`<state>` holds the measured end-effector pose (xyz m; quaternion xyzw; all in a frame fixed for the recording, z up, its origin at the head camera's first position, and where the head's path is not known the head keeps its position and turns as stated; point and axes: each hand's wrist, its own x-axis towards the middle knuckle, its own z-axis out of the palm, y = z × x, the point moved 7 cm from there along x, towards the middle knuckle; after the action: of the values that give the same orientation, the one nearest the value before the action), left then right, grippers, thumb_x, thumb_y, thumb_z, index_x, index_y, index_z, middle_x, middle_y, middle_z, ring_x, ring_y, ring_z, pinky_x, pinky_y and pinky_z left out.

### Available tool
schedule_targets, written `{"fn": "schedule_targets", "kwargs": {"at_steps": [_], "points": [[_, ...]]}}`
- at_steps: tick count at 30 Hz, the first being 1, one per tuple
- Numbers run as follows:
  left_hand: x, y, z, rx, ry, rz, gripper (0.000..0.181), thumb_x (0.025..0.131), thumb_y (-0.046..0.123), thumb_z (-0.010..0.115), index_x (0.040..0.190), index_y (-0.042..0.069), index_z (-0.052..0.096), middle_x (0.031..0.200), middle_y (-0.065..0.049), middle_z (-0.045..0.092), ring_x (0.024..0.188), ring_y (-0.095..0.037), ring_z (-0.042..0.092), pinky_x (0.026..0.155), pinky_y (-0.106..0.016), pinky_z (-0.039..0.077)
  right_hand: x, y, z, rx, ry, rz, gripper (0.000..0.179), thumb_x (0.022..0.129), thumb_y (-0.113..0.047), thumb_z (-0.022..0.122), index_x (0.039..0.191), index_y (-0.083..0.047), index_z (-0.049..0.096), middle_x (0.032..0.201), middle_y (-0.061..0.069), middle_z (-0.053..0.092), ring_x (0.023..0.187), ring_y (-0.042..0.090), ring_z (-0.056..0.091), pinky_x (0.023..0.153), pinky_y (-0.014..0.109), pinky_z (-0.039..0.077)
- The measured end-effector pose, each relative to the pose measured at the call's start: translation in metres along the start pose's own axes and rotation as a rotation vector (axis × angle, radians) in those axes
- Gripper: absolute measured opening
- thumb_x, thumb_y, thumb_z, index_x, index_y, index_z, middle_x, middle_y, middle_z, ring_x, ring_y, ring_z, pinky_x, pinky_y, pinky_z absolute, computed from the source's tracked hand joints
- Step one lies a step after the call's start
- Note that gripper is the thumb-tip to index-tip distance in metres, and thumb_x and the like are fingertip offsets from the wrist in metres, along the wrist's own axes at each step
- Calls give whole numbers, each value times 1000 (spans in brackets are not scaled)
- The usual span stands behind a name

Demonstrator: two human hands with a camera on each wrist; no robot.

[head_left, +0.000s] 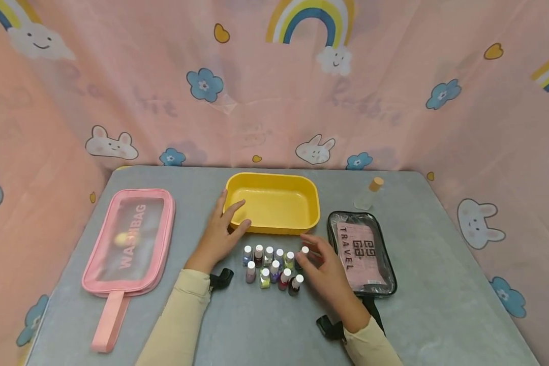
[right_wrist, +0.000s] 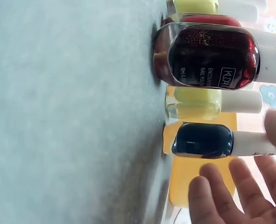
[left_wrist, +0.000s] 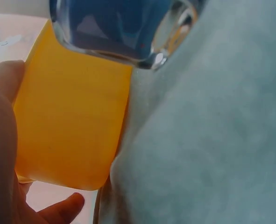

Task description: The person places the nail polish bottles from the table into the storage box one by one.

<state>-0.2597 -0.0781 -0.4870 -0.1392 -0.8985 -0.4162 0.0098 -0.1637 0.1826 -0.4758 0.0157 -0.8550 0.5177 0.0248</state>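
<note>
- Bottles (head_left: 265,279), rounded glass, white-capped: eleven
- Tub (head_left: 279,208), smooth yellow, oblong: one
- Left hand (head_left: 218,233): fingers spread at tub
- Right hand (head_left: 326,272): fingers parted near one bottle

Moderately bright, diffuse light is recorded in the head view, with soft highlights seen inside the yellow tray (head_left: 274,206) and streaks of glare on the clear plastic of the black-edged pouch (head_left: 361,254). In the left wrist view, the near blue bottle (left_wrist: 114,28) is rendered soft and the curtain (left_wrist: 16,25) washed out. In the right wrist view, the grey tabletop (right_wrist: 72,102) is blurred; lettering on the dark red bottle (right_wrist: 212,58) is sharply resolved.
</note>
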Motion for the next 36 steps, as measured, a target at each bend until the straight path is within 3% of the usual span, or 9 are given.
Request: {"fn": "schedule_targets", "kwargs": {"at_steps": [6, 19, 31, 36], "points": [[0, -4, 2, -70, -5, 0, 63, 106, 53, 61, 161, 27, 45, 178, 2, -7, 159, -41, 19, 119, -67, 27, -1, 8, 5, 18, 11, 33, 28, 98, -10, 78, 125, -8, 71, 126, 6, 72, 122, 27, 67, 105, 45, 53], [0, -8, 5, -121, -22, -33, 67, 104, 56, 62, 161, 26, 44, 178, 3, -8, 159, -39, 18, 118, -68, 28, -2, 10, 3, 88, 53, 89, 15, 96, -9, 80, 109, -6, 73, 115, 7, 75, 117, 25, 68, 99, 34, 56], [3, -5, 1, -141, -22, -19, 65, 104, 53, 63, 160, 24, 45, 178, 4, -9, 158, -40, 20, 118, -68, 29, 7, 2, 0, 27, 38, 54, 13, 94, -3, 80, 105, -6, 75, 109, 6, 77, 112, 26, 70, 94, 33, 59], [1, -5, 2, -145, -25, -14, 64, 105, 53, 63, 159, 24, 46, 178, 2, -8, 158, -40, 20, 118, -69, 29, 9, -15, -15, 8, 39, 60, 14, 95, -6, 80, 108, -5, 76, 111, 7, 77, 113, 25, 69, 95, 34, 58]]}}
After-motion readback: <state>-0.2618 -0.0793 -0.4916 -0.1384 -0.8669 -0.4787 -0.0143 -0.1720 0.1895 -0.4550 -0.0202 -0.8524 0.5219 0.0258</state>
